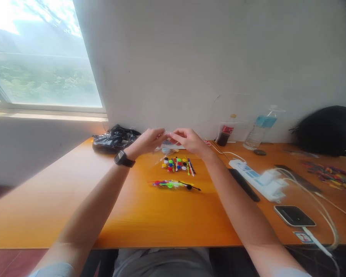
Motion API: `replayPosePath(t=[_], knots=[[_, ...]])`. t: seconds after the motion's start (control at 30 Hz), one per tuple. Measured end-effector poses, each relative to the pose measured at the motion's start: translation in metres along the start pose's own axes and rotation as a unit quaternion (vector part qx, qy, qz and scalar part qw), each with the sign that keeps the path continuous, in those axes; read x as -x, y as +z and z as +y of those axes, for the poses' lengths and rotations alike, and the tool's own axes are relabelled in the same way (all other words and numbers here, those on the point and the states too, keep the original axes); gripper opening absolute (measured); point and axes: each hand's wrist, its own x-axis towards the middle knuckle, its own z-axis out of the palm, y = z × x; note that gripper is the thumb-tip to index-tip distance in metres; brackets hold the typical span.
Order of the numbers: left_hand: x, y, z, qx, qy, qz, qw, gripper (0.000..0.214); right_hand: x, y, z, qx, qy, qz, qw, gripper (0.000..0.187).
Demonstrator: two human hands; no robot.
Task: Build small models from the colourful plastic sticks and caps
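Observation:
Both hands are raised over the far part of the wooden table, their fingertips nearly meeting. My left hand (pixel 152 138), below a black wristwatch (pixel 121 157), pinches one side of a thin clear plastic bag (pixel 165 149). My right hand (pixel 188 139) has thumb and fingers closed at the bag's other side. Fingers partly hide the bag, and its outline is faint. Nearer me lie small coloured round pieces (pixel 170 163) and arrow-shaped plastic sticks (pixel 190 167). Closer still is a row of coloured sticks and round pieces (pixel 173 184), with a black arrow (pixel 194 187) at its right end.
A black plastic bag (pixel 112 139) lies at the back left. On the right are a dark drink bottle (pixel 225 132), a water bottle (pixel 259 130), a white power strip (pixel 259 179) with cables, a charging pad (pixel 294 215), scattered coloured pieces (pixel 331 174) and a black bag (pixel 324 130).

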Motion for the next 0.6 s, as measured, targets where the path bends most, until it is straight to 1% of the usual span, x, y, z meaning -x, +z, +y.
replayPosePath(t=[0.17,0.3,0.37,0.47,0.5,0.6], knots=[[0.0002,-0.0008,0.0020,-0.034,-0.003,0.008,0.999,0.045,-0.0007,-0.0039,0.0043,-0.037,-0.002,-0.037,0.999,0.027],[0.0005,-0.0021,0.0038,-0.057,0.009,0.020,0.998,0.042,0.0012,-0.0040,0.0011,-0.097,0.019,-0.063,0.993,0.030],[0.0007,-0.0028,0.0037,-0.061,0.016,0.024,0.998,0.037,0.0017,-0.0037,-0.0007,-0.100,0.025,-0.052,0.993,0.031],[0.0013,-0.0041,0.0031,-0.050,0.021,0.027,0.998,0.029,0.0016,-0.0040,-0.0013,-0.079,0.014,-0.007,0.997,0.034],[0.0016,-0.0045,0.0032,-0.045,0.022,0.028,0.998,0.028,0.0016,-0.0043,-0.0011,-0.078,0.010,-0.006,0.997,0.034],[0.0027,-0.0061,0.0045,-0.038,0.029,0.029,0.998,0.027,0.0027,-0.0049,-0.0020,-0.104,0.004,-0.058,0.993,0.035]])
